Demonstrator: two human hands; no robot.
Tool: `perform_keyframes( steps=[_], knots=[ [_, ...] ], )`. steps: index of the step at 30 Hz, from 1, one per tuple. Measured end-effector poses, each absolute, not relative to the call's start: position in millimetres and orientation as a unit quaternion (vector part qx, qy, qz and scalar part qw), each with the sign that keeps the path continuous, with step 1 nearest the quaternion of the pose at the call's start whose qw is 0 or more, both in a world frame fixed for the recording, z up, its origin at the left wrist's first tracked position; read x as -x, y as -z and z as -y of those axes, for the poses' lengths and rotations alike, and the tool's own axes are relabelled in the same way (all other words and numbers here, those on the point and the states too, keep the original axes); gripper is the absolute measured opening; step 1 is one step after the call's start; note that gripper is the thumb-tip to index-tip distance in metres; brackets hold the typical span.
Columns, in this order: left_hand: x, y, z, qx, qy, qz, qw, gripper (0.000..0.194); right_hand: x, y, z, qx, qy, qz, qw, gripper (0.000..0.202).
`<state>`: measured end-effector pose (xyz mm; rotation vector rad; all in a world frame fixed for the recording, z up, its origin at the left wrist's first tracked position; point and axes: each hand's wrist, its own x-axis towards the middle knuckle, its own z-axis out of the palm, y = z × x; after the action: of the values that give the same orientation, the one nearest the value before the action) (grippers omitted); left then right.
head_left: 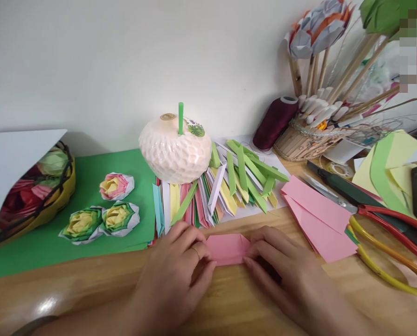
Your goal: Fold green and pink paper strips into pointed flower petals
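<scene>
and here we are at the folding: a small piece of pink paper (227,247) lies flat on the worktop (229,303), right in front of me, between my two hands. my left hand (175,268) has its left end nipped between thumb and fingertips, and my right hand (287,268) does the same at the right end, so both hands are pinching, neither one spread. there's a slanted fold at the upper right corner; whatever sits under my left fingers i can't tell. i'd call this the creasing step, with the paper partly shaped. the next move, as i judge it, calls for keeping the edges lined up while one thumb presses the crease down firmly, no sliding. just beyond my fingers fans a heap of folded paper strips (217,189), green, white, yellow and pink, and off beyond my right hand wait more pink sheets (316,224), near the red-handled scissors (363,210). over to the left, three finished-looking paper flowers (119,217) sit on green paper (89,177).
</scene>
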<state>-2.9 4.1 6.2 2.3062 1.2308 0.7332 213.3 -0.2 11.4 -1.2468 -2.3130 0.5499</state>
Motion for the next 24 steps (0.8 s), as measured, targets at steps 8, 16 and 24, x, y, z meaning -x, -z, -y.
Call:
perform_keyframes(
  steps=[8, 16, 24],
  knots=[
    [0, -9, -6, -0.846, -0.23, -0.45, 0.173, 0.019, -207, -7, 0, 0.469, -0.172, 0.832, 0.24, 0.019],
    [-1, 0, -7, -0.871, -0.18, -0.452, 0.066, 0.019, -204, -5, -1, 0.469, -0.124, 0.84, 0.243, 0.019],
    [5, -4, -6, -0.864, -0.176, -0.45, 0.141, 0.014, -206, -5, 0, 0.473, -0.116, 0.84, 0.239, 0.022]
  ],
)
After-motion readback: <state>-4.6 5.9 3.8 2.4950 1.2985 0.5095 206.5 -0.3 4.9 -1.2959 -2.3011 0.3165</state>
